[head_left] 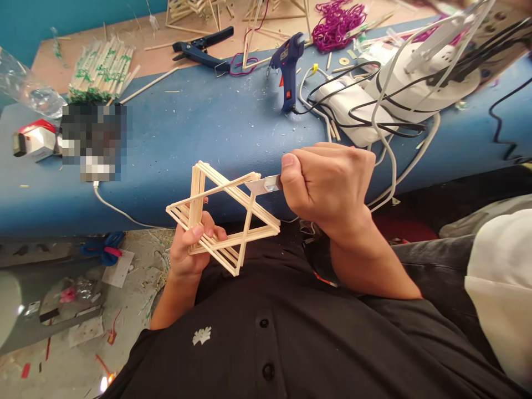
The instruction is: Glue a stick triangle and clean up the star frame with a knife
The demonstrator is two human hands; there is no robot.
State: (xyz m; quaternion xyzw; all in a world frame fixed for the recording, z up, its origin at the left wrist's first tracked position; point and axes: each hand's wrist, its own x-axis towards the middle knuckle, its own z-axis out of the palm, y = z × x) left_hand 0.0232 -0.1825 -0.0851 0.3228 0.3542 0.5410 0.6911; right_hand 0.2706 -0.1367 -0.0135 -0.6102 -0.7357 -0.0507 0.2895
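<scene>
A star-shaped frame of pale wooden sticks, built up in layers, is tilted in front of the black shirt, near the table's front edge. My left hand is closed on its lower left side, the thumb and fingers around the sticks. In my right hand, the fingers are wrapped around a utility knife whose handle is mostly hidden. The knife's flat metal blade points left and meets the upper right corner of the star, where stick ends come together.
On the blue table lie a glue gun, dark blue pliers, bundled sticks and purple cord. A white power strip with tangled cables stands at the right. A person's white sleeve shows far right.
</scene>
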